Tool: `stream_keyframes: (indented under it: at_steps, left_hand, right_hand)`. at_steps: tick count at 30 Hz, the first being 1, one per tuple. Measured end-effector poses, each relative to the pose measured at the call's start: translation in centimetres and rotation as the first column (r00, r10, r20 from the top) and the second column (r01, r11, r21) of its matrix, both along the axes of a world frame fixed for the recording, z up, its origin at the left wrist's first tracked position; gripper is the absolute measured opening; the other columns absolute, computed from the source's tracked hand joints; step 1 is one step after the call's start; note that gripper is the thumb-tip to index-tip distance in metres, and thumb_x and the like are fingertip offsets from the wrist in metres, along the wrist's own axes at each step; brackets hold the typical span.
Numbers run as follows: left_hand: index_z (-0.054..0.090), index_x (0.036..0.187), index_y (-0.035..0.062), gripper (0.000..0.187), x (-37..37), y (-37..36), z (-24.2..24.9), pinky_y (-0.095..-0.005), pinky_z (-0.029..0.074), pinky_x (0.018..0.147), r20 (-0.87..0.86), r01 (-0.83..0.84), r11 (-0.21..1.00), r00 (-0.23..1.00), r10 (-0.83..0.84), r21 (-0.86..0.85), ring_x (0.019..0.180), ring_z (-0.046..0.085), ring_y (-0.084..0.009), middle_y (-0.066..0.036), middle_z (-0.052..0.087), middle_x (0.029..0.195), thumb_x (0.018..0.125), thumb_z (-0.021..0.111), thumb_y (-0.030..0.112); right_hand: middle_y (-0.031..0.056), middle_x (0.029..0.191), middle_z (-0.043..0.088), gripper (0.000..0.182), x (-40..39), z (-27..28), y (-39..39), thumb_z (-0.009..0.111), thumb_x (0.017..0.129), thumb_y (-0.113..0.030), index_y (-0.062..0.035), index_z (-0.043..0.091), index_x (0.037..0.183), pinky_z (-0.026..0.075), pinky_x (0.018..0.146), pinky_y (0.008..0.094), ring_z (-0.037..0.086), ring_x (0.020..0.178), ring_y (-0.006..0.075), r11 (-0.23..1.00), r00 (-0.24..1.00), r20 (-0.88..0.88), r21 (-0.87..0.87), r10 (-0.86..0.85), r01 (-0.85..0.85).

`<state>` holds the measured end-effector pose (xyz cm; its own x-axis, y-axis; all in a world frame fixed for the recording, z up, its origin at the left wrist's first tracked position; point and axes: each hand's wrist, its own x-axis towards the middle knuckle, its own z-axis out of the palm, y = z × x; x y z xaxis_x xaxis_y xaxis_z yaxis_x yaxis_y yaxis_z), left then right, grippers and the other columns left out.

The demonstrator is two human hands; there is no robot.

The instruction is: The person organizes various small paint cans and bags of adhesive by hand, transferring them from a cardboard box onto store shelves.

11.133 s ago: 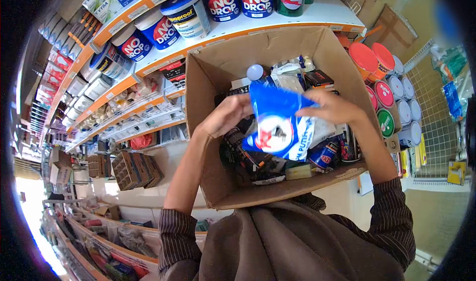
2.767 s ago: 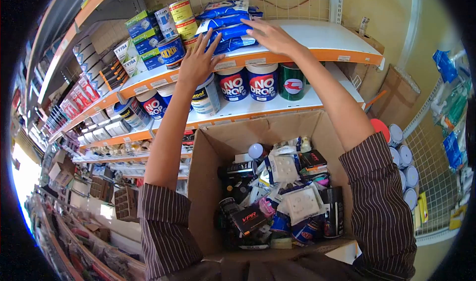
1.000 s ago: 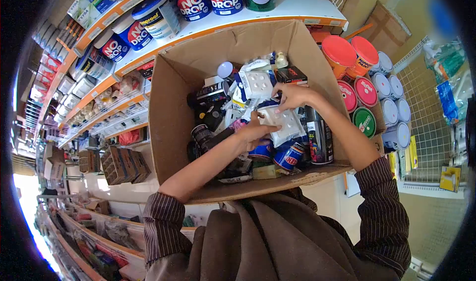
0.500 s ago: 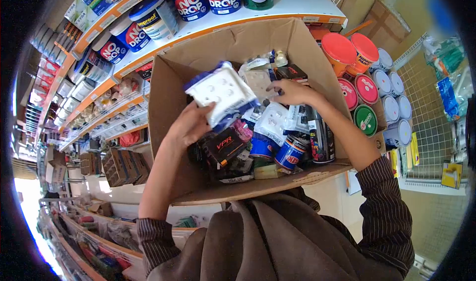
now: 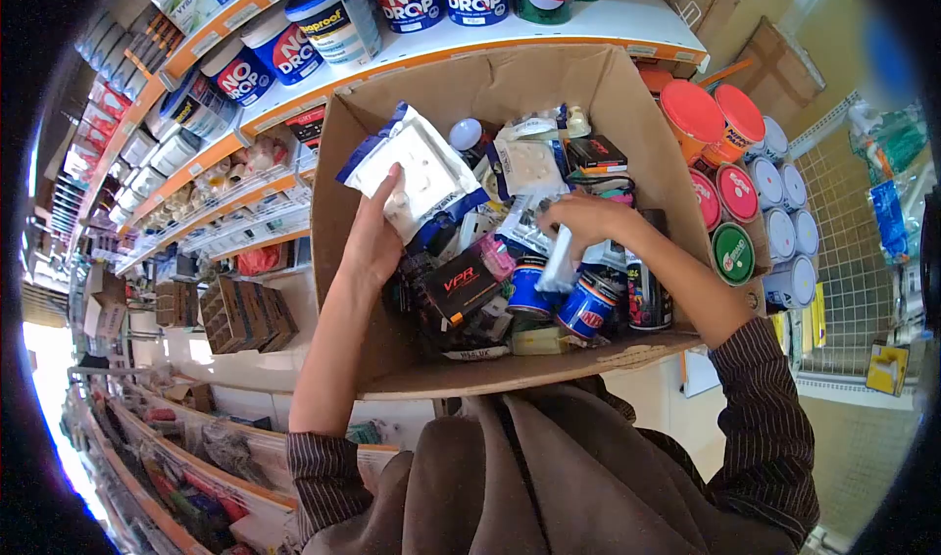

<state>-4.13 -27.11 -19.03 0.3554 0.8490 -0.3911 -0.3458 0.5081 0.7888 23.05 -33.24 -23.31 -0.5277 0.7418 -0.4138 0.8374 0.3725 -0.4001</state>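
Note:
My left hand (image 5: pixel 374 237) grips a blue-edged plastic pack (image 5: pixel 420 178) with a white, flat fitting inside, which looks like an electrical socket; the thumb presses on its front. It is held above the left part of a large cardboard box (image 5: pixel 461 85). Over the right part of the box, my right hand (image 5: pixel 586 220) is closed on a small white plastic packet (image 5: pixel 559 264), tilted on edge. Below lie a black VPR box (image 5: pixel 461 283), two blue tins (image 5: pixel 586 305), a black spray can (image 5: pixel 647 295) and another white socket pack (image 5: pixel 529 166).
Paint tubs (image 5: pixel 407 1) line the shelf (image 5: pixel 618 26) behind the box. At right, red-lidded buckets (image 5: pixel 691 114) and a green-lidded can (image 5: pixel 732 253) are stacked near a wire rack (image 5: pixel 853 300). More stocked shelves run along the left.
My right hand has moved down and picked up the small white packet. The socket pack in my left hand is tilted more upright. The view has shifted slightly.

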Motion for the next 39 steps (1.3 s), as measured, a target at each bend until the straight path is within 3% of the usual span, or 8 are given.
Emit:
stream_keyframes:
  at_steps: [4,7,12,17,21,29,33,39]
  left_hand:
    - [0.049,0.112,0.0053,0.039,-0.1,0.1,-1.1,-0.0323,0.045,0.084,-0.076,-0.062,0.997,0.995,0.066,0.046,0.094,0.057,-0.0177,-0.006,0.058,0.105,0.080,0.063,0.023]
    - [0.049,0.112,0.0078,0.033,0.2,-0.5,-1.1,-0.0316,0.046,0.082,-0.014,-0.055,0.998,0.998,0.055,-0.006,0.094,0.057,-0.0168,-0.005,0.058,0.106,0.083,0.060,0.019]
    - [0.044,0.118,0.0117,0.034,1.3,-1.2,-1.0,-0.0337,0.043,0.087,0.047,0.007,1.000,0.999,-0.007,-0.004,0.103,0.053,-0.0167,-0.003,0.054,0.113,0.086,0.054,0.018]
    - [0.032,0.130,0.0102,0.051,2.7,-2.7,-0.9,-0.0379,0.034,0.096,0.055,0.133,0.991,0.990,-0.132,-0.012,0.115,0.044,-0.0213,-0.007,0.042,0.128,0.091,0.034,0.043]
    - [0.027,0.133,0.0096,0.068,2.7,-3.1,0.3,-0.0385,0.028,0.100,0.295,0.256,0.966,0.920,-0.259,0.049,0.120,0.039,-0.0228,-0.008,0.039,0.131,0.087,0.022,0.059]
    - [0.047,0.114,0.0011,0.047,3.6,-3.0,-1.0,-0.0324,0.046,0.083,-0.051,0.012,1.000,0.999,-0.012,-0.005,0.096,0.057,-0.0190,-0.010,0.056,0.107,0.074,0.068,0.014]
    - [0.047,0.114,0.0025,0.046,2.8,-2.5,-0.9,-0.0334,0.047,0.082,-0.079,-0.046,0.997,0.996,0.041,-0.066,0.095,0.058,-0.0197,-0.010,0.057,0.107,0.075,0.067,0.016]
    - [0.046,0.115,0.0030,0.048,2.8,-2.6,-0.7,-0.0343,0.047,0.083,-0.039,-0.019,0.998,0.999,0.016,-0.052,0.095,0.057,-0.0204,-0.010,0.057,0.107,0.074,0.068,0.016]
  right_hand:
    - [0.0080,0.082,0.063,0.048,0.8,2.7,0.7,0.080,0.048,-0.017,-0.0042,0.062,0.091,0.045,0.067,0.0294,0.060,0.079,0.0191,0.997,0.877,-0.481,-0.075,-0.018,-0.021]
    - [0.0082,0.088,0.063,0.045,1.5,4.9,1.1,0.072,0.068,-0.027,-0.0027,0.060,0.104,0.045,0.071,0.0273,0.058,0.082,0.0129,0.949,0.871,-0.392,-0.223,-0.295,0.221]
    - [0.0087,0.096,0.060,0.042,-0.4,3.2,1.2,0.062,0.079,-0.030,-0.0009,0.055,0.109,0.044,0.073,0.0281,0.056,0.086,0.0135,0.718,0.215,-0.706,-0.562,-0.675,0.412]
    - [0.0080,0.108,0.054,0.038,-3.4,2.6,0.3,0.052,0.086,-0.016,-0.0009,0.043,0.119,0.043,0.087,0.0350,0.054,0.099,0.0164,0.629,-0.120,-0.633,-0.774,-0.765,0.073]
    - [0.0051,0.106,0.055,0.036,-4.9,2.8,-0.2,0.051,0.088,-0.021,-0.0022,0.047,0.118,0.045,0.085,0.0312,0.054,0.098,0.0126,0.719,0.162,-0.711,-0.619,-0.684,0.317]
    - [0.0076,0.105,0.054,0.050,-0.6,4.8,0.9,0.069,0.074,-0.026,-0.0022,0.049,0.113,0.047,0.077,0.0311,0.053,0.095,0.0156,0.945,0.688,-0.658,-0.124,-0.307,0.302]
    - [0.0124,0.108,0.052,0.056,3.2,1.9,0.3,0.077,0.053,-0.010,-0.0040,0.057,0.105,0.042,0.085,0.0401,0.052,0.100,0.0244,1.000,0.997,-0.076,0.011,-0.015,0.016]
    - [0.0125,0.086,0.064,0.039,2.2,-3.2,0.9,0.076,0.047,-0.008,-0.0109,0.068,0.085,0.043,0.081,0.0402,0.061,0.082,0.0301,0.997,0.828,0.557,0.018,-0.068,0.070]
